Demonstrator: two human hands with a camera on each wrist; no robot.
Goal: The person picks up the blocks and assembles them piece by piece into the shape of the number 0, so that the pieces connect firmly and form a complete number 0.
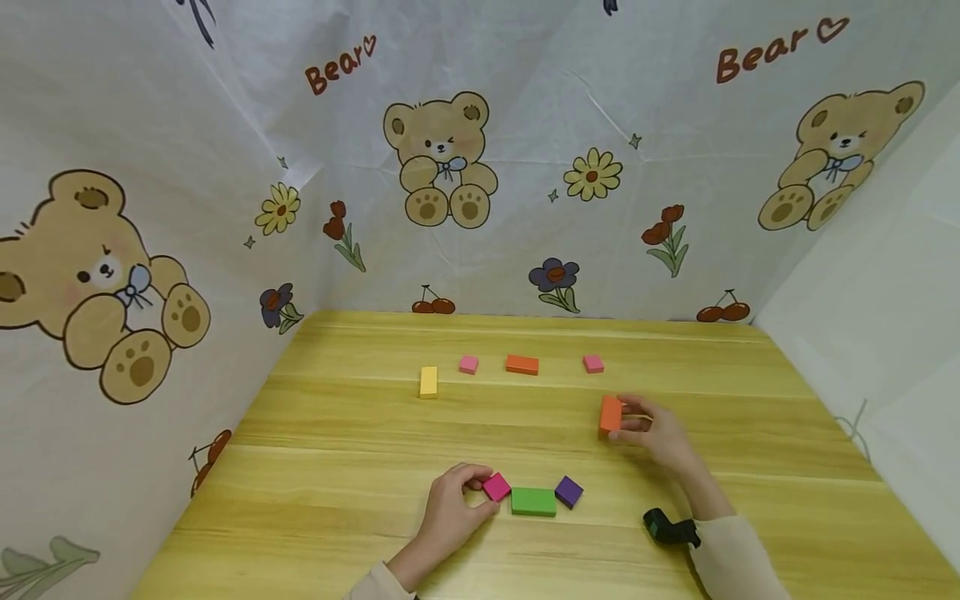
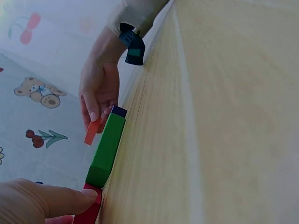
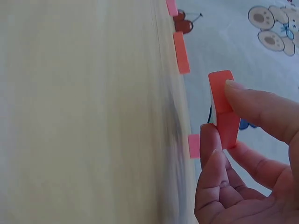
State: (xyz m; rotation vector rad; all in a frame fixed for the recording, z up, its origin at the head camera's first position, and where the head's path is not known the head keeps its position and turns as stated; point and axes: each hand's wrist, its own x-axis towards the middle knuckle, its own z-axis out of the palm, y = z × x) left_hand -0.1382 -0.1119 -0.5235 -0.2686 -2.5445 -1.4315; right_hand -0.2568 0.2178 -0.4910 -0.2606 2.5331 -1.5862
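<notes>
My left hand [image 1: 453, 510] pinches a magenta cube [image 1: 497, 487] between thumb and fingers near the front of the table. The cube sits by the left end of a green rectangular block [image 1: 533, 502]. A purple cube [image 1: 569, 492] stands turned at an angle by the green block's right end. Farther right and back, my right hand [image 1: 660, 433] grips an orange rectangular block [image 1: 611, 416] between thumb and fingertips. In the right wrist view the orange block [image 3: 224, 107] is held up off the table.
Along the back lie a yellow block [image 1: 428, 382], a pink square block [image 1: 468, 365], another orange block [image 1: 522, 365] and a second pink block [image 1: 593, 364]. Bear-printed cloth [image 1: 525, 167] rises behind the wooden table [image 1: 337, 450]. A dark device [image 1: 669, 529] is strapped at the right wrist.
</notes>
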